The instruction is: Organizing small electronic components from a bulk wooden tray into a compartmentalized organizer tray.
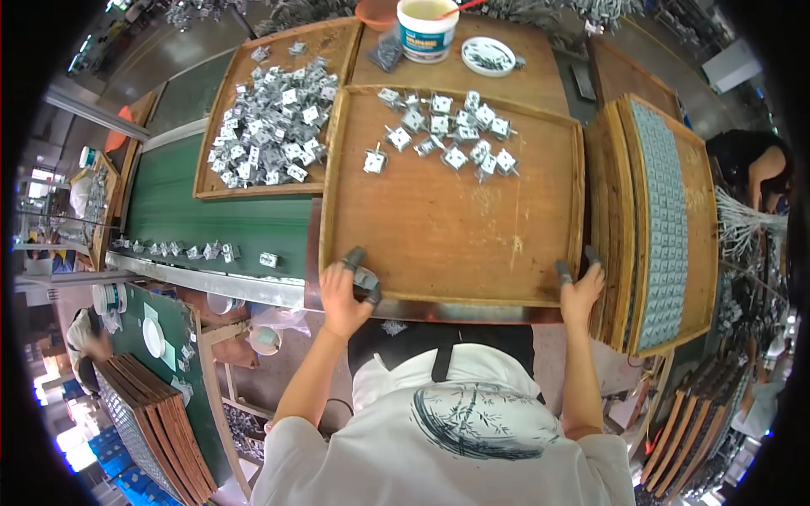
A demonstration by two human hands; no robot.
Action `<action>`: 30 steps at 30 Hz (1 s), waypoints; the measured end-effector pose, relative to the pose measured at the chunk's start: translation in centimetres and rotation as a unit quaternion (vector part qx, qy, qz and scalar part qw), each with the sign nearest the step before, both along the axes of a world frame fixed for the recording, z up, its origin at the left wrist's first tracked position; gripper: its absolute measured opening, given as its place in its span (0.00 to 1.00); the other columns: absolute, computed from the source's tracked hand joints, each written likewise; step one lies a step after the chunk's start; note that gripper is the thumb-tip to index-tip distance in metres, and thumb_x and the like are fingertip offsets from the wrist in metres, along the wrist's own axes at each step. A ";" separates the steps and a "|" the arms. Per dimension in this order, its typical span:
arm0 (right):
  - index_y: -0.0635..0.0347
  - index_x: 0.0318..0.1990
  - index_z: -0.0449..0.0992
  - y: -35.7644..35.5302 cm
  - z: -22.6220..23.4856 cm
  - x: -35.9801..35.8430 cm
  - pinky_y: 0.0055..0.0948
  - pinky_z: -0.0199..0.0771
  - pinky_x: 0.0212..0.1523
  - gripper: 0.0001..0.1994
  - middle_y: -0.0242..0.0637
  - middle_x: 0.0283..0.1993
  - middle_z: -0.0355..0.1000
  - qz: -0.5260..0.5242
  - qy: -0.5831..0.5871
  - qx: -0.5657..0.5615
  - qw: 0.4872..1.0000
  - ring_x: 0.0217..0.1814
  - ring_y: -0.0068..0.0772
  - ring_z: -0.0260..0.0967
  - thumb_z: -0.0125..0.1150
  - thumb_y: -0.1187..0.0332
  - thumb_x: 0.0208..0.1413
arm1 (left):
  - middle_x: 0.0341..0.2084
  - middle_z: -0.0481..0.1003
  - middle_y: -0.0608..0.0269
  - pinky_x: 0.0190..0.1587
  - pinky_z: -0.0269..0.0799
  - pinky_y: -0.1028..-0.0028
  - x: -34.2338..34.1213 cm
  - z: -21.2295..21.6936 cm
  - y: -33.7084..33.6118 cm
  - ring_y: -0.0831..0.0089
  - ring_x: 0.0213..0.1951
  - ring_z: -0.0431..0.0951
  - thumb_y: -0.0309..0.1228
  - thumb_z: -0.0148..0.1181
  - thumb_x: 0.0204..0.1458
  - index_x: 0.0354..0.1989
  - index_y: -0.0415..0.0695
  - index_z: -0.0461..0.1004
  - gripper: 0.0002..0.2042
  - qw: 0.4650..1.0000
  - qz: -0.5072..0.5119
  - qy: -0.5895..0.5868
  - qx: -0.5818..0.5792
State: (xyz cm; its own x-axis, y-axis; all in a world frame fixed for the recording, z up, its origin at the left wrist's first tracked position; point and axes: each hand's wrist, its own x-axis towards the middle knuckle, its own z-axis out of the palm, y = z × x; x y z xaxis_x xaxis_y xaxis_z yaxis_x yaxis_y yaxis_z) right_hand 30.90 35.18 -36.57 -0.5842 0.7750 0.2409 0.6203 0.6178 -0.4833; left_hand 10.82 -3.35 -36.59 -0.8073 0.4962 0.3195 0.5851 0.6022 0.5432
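Observation:
A shallow wooden tray [456, 228] lies in front of me, with several small silver metal parts [454, 158] with short shafts grouped toward its far side. At the tray's near left corner, my left hand [344, 302] has its thumb and finger closed around a small grey part [365, 277], partly hidden by the fingers. My right hand [580, 295] grips the near right corner, thumb inside the rim and fingers outside. Grey covers sit on fingertips of both hands.
Left of the tray, a wooden tray [201, 181] holds a heap of similar parts beside a green conveyor belt [169, 221] carrying a row of parts. Behind stand a white bucket [426, 34] and a white dish [488, 57]. At right, stacked trays [620, 228] hold gridded parts [662, 228].

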 end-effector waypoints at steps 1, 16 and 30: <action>0.63 0.61 0.66 1.2 -2.1 0.5 0.41 0.60 0.62 0.25 0.56 0.60 0.65 0.005 0.065 -0.049 0.997 0.63 0.50 0.62 0.61 0.70 0.55 | 0.41 0.73 0.55 0.52 0.63 0.61 -0.2 -0.2 0.1 0.55 0.45 0.72 0.32 0.66 0.36 0.55 0.42 0.72 0.31 1.000 0.001 0.006 0.003; 0.62 0.58 0.71 0.7 -0.3 -2.7 0.36 0.70 0.52 0.18 0.54 0.47 0.76 -0.029 0.030 -0.117 0.992 0.51 0.53 0.72 0.53 0.68 0.61 | 0.42 0.72 0.54 0.53 0.62 0.61 -2.2 0.2 3.6 0.56 0.46 0.71 0.33 0.64 0.38 0.54 0.46 0.74 0.27 0.996 0.025 0.046 -0.076; 0.62 0.40 0.81 17.2 20.0 -3.6 0.33 0.72 0.39 0.09 0.45 0.35 0.78 0.027 0.086 -0.036 0.995 0.36 0.38 0.74 0.61 0.71 0.53 | 0.40 0.69 0.48 0.50 0.68 0.66 4.8 0.1 27.9 0.52 0.45 0.71 0.27 0.68 0.42 0.49 0.41 0.74 0.22 0.880 -0.355 -0.313 0.046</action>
State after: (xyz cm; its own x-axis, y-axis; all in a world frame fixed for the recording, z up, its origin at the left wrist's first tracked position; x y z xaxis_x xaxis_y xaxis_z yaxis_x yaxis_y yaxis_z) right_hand 27.26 52.42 -16.52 -0.5807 0.7621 0.2864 0.4915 0.6086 -0.6229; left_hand 15.61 24.55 -36.50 -0.3372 0.9414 -0.0114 0.3654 0.1420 0.9200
